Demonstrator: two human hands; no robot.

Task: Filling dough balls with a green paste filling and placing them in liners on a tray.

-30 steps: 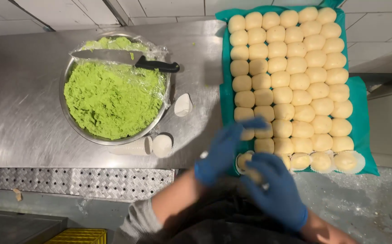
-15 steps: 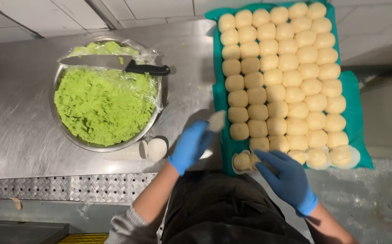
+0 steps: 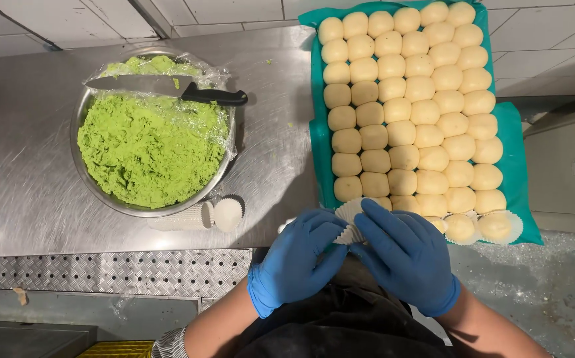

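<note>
Left hand: my left hand point(image 3: 299, 255), in a blue glove, sits at the near edge of the table point(image 3: 29, 179), its fingers point(image 3: 327, 229) curled narrow and pinching the left side of a white paper baking cup point(image 3: 352, 222).
Right hand: my right hand point(image 3: 407, 255), also gloved in blue, lies just beside the left, its fingers point(image 3: 383, 222) pressed over the right side of the same cup; both hands hold it between them.
Paper baking cup: pleated and white, partly hidden by my fingers, held just at the near edge of the dough-ball tray, touching both gloves.
Dough balls: pale round dough balls point(image 3: 403, 106) lie packed in rows on a teal-lined tray point(image 3: 516, 172) at the right of the table; a few at the near right corner point(image 3: 499, 227) already sit in white paper cups.
Bowl: a metal bowl point(image 3: 79, 169) stands at the left, well apart from my hands, full of a crumbly green paste point(image 3: 145, 149), with clear film folded back at its far rim.
Knife: a knife point(image 3: 168, 87) with a black handle rests flat across the far rim of the bowl, blade pointing left.
Spare cups: a stack of white paper cups point(image 3: 198, 215) lies on its side on the table, touching the near side of the bowl, between the bowl and my left hand.
Table: brushed steel, with a strip of ridged metal plate point(image 3: 102, 272) along its near edge.
</note>
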